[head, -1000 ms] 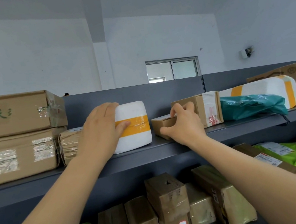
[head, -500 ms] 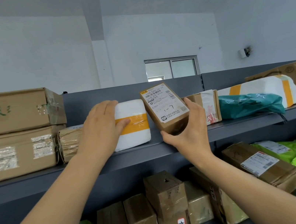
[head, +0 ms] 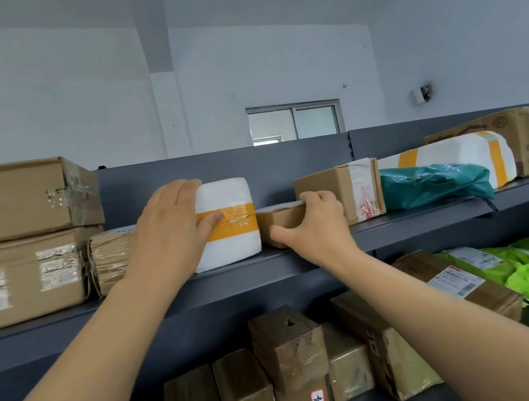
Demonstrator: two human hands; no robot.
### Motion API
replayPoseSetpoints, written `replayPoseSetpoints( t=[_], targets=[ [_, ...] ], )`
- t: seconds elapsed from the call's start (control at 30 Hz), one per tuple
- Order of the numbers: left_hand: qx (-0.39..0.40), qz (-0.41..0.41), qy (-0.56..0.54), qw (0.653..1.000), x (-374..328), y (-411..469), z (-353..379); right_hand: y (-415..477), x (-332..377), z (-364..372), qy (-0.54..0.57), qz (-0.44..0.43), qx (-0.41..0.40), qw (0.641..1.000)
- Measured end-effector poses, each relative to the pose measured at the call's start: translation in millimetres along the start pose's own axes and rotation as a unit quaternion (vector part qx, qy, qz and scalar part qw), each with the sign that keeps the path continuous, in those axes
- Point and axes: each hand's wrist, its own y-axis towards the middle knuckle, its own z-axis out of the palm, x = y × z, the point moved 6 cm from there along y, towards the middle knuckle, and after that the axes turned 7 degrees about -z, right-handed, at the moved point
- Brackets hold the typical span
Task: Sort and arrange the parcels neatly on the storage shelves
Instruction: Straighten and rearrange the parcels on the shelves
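- Left hand (head: 170, 229) rests flat, fingers relaxed, against one white parcel (head: 231, 240).
- Right hand (head: 316, 230) grips one small brown box (head: 282, 220) on the upper shelf (head: 415, 219), just beside that parcel.
- Two stacked cartons (head: 10, 202) stand at the left.

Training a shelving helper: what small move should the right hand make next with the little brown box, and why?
Probably let go: the right hand grips the small brown cardboard box, which already lies flat on the grey metal shelf beside the white orange-taped parcel.
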Motion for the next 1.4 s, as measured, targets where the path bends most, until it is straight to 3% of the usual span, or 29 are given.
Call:
replayPoseSetpoints(
  t=[0.3, 0.53, 0.67, 0.87, 0.97, 1.17, 1.4],
  targets=[
    [-0.018, 0.020, 0.047, 0.999, -4.1, 2.0, -0.6, 3.4, 5.1, 8.0, -0.014, -0.026, 0.051, 0.998],
    [-0.111, 0.121, 0.079, 0.983, -73.8, -3.0, 7.1, 38.7, -28.4, -72.1, -0.133, -0.120, -0.120, 0.976],
    [-0.071, 0.158, 0.097, 0.980, -124.8, -2.7, 39.7, 69.3, -70.8, -89.0, -0.175, -0.085, -0.067, 0.979],
    [-0.007, 0.064, 0.137, 0.989, -137.7, 2.5, 82.7, 85.5, -94.2, -71.4, -0.188, -0.104, 0.053, 0.975],
    [0.005, 0.001, 0.135, 0.991, -130.2, 0.2, 87.8, 86.7, -98.1, -62.2, -0.147, -0.093, 0.066, 0.983],
    [-0.010, -0.030, 0.090, 0.995, -128.1, -5.1, 85.9, 71.4, -99.2, -68.1, -0.076, -0.147, -0.017, 0.986],
    [-0.027, -0.053, 0.049, 0.997, -126.4, -8.4, 82.0, 31.3, -101.1, -83.7, 0.032, -0.252, -0.156, 0.955]
  ],
)
